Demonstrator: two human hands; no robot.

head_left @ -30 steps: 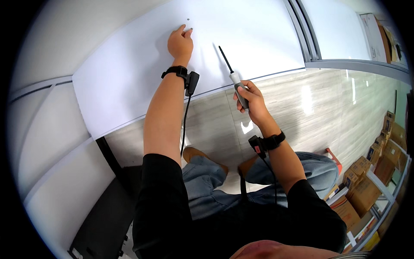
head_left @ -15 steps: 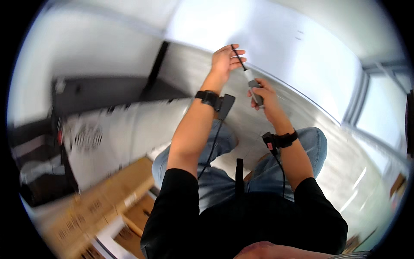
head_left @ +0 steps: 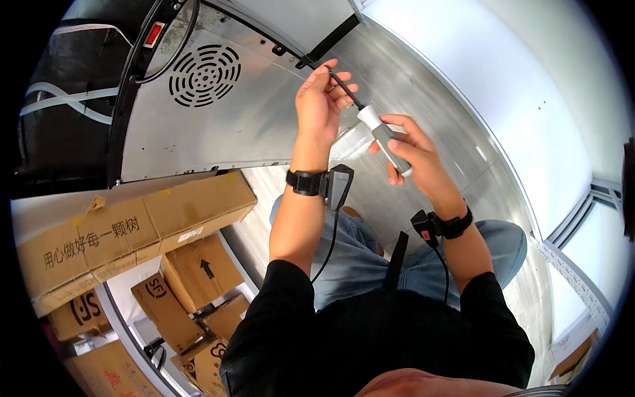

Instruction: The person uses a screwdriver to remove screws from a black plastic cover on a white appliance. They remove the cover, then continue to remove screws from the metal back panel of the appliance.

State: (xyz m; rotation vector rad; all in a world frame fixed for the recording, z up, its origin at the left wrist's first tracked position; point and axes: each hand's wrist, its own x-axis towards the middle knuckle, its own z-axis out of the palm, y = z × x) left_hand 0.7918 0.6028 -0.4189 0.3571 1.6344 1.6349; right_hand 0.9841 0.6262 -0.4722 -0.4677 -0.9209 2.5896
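Vented metal panel [head_left: 218, 132] far left; then left hand [head_left: 317, 106], fingers curled at the screwdriver's [head_left: 368, 116] tip, can't tell if pinching. Screwdriver slants between both hands over the floor [head_left: 390, 73], right hand [head_left: 423, 157] gripping its grey handle. White bench [head_left: 493, 73] right, two small dark bits [head_left: 539, 108] on top.

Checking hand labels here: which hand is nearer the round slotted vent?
Left. The left hand is to the right of the round slotted vent in the picture; the right hand, gripping the screwdriver, is farther right and lower.
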